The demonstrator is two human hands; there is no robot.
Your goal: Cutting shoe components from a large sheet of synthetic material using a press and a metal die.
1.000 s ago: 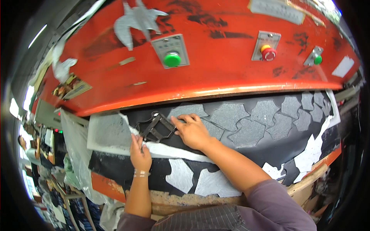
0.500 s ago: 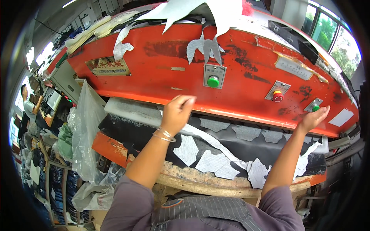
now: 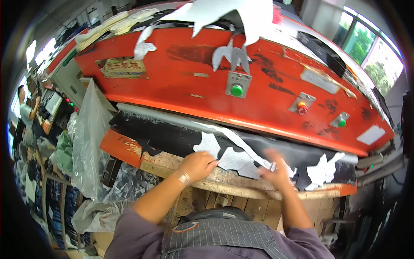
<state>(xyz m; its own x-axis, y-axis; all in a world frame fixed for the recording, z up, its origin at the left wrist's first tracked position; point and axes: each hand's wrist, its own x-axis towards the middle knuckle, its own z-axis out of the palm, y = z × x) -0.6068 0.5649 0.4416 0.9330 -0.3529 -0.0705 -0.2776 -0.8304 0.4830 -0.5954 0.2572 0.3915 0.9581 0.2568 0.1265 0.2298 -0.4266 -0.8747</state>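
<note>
Several jagged white sheet offcuts lie on the black bed of a red press. My left hand is closed at the bed's front edge, fingertips pinched at the corner of a white offcut. Over that offcut's right end hovers my right hand, blurred, with thumb and fingers apart. A long narrow white strip runs diagonally from the back of the bed toward the right hand. Farther right lies another ragged white offcut, touched by neither hand. My right hand partly hides the pieces beneath it.
The press's red front panel rises behind the bed, carrying a green button, a red knob and another green button. White scraps drape over its top. Clear plastic sheeting hangs at left; a person stands beyond.
Both hands have come down from in front of the red panel to the bed's near edge. My right hand has left the right green button. Grey cut shapes along the back no longer show.
</note>
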